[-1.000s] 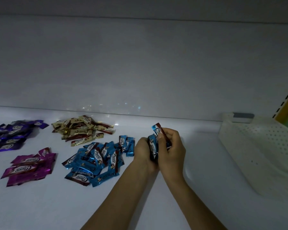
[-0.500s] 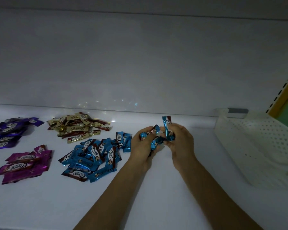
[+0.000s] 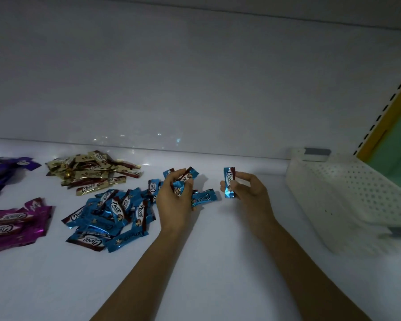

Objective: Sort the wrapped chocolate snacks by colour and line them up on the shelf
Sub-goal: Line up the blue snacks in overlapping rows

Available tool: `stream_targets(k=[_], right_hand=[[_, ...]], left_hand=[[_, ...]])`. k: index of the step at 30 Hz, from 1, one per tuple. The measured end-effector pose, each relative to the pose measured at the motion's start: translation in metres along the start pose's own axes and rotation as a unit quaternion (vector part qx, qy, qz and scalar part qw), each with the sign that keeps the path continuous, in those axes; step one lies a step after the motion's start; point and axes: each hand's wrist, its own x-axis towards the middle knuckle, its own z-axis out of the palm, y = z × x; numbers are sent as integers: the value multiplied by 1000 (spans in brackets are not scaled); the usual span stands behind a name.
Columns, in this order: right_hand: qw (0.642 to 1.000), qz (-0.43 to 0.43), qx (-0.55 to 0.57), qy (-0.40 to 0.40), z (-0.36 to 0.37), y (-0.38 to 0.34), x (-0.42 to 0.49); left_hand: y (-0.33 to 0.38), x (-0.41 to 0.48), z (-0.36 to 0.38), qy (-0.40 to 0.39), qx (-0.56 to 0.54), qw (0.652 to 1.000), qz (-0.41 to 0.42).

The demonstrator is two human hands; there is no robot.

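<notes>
On the white shelf [image 3: 218, 262] lie four colour heaps of wrapped snacks: blue [image 3: 109, 216], gold [image 3: 90, 172], dark purple [image 3: 0, 172] and magenta [image 3: 14, 225]. My left hand [image 3: 174, 202] grips a bunch of several blue snacks [image 3: 183, 181] just right of the blue heap. My right hand [image 3: 248, 193] pinches a single blue snack [image 3: 229, 183], held upright, a hand's width to the right of the left hand. One end of a blue snack [image 3: 204, 198] sticks out from under my left hand, between the two hands.
A white perforated basket [image 3: 347, 198] stands at the right end of the shelf, with a grey tag [image 3: 315, 152] at its far corner. The shelf's white back wall [image 3: 195, 89] rises behind the heaps. A yellow slotted upright [image 3: 384, 117] borders the far right.
My hands were pressed together round the blue bunch; they have parted. The right hand has drawn one blue snack away to the right while the left keeps the rest.
</notes>
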Motion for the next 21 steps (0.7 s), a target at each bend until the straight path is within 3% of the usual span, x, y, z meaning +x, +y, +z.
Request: stream_targets(k=[7, 10, 13, 17, 19, 21], right_hand=[[966, -73, -244, 51, -5, 7, 1], [910, -82, -406, 26, -12, 8, 1], [870, -125, -477, 10, -20, 2, 3], [792, -177, -570, -129, -25, -3, 8], [740, -198, -621, -167, -29, 3, 9], [685, -233, -675, -148, -33, 12, 13]], left_hand=[[2, -2, 1, -12, 10, 1000, -12], [2, -3, 0, -12, 6, 1000, -24], [0, -2, 1, -18, 7, 1000, -23], [1, -2, 1, -27, -6, 999, -20], [1, -2, 0, -29, -17, 999, -17], [2, -3, 1, -31, -21, 999, -15]])
